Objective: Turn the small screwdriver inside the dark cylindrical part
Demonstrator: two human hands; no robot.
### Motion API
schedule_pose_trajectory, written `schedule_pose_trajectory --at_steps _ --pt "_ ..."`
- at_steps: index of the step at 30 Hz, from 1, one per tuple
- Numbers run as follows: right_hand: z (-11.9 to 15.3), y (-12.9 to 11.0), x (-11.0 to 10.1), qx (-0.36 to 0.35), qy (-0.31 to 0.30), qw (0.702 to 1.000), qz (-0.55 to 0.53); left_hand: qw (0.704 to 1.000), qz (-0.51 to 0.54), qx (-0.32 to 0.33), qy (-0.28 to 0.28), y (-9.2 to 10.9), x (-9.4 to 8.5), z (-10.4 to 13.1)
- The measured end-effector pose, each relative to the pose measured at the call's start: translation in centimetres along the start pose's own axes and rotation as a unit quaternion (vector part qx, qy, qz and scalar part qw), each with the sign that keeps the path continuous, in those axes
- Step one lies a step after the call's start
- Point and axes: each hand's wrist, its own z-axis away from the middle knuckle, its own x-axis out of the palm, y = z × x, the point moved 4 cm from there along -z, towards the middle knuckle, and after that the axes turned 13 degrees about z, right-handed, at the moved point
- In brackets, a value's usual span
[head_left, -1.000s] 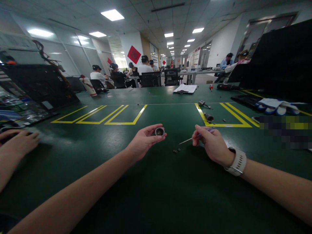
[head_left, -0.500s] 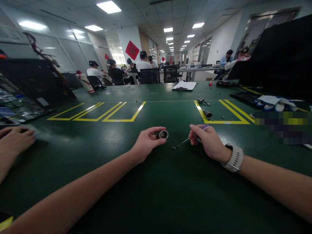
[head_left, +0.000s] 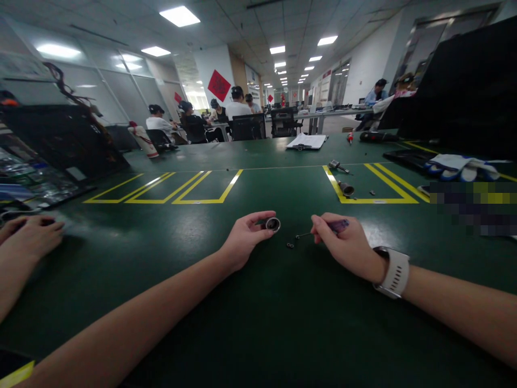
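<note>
In the head view, the left hand (head_left: 244, 240) has thumb and fingers closed on the rim of a round metal cup (head_left: 273, 224), its mouth toward the camera, now nearer the right hand (head_left: 346, 243) than a second ago. The right hand's fingers are curled around a purple-handled screwdriver (head_left: 341, 225), its shaft flatter than half a second ago. Its tip meets a single small nut (head_left: 297, 237), whether lifted I cannot tell, just beside a pair of nuts (head_left: 291, 246) on the green table (head_left: 258, 318).

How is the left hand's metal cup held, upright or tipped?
Tipped: the metal cup, pinched in the left hand, turns its round mouth toward the viewer.
</note>
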Motion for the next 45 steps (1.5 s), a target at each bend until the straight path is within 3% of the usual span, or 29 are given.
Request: schedule_pose_trajectory --at_steps 5,8,11,23,45 --pt "0.7 -1.3 -0.2 -0.128 0.024 0.991 0.008 1.0 0.014 0.003 0.005 0.1 0.2 0.1" --pt "1.2 -2.3 0.0 -0.214 -0.019 0.977 0.009 1.0 0.021 0.005 0.006 0.2 0.3 0.3" --pt "1.4 -2.6 0.5 -0.246 -0.068 0.967 0.027 1.0 0.028 0.009 0.003 0.2 0.5 0.5" --pt "1.5 -2.7 1.4 -0.283 -0.094 0.951 0.081 0.999 0.028 0.023 -0.009 0.3 0.7 0.6" --pt "1.4 -2.5 1.3 -0.246 -0.108 0.962 0.042 0.997 -0.017 0.078 -0.006 0.8 1.2 1.1"
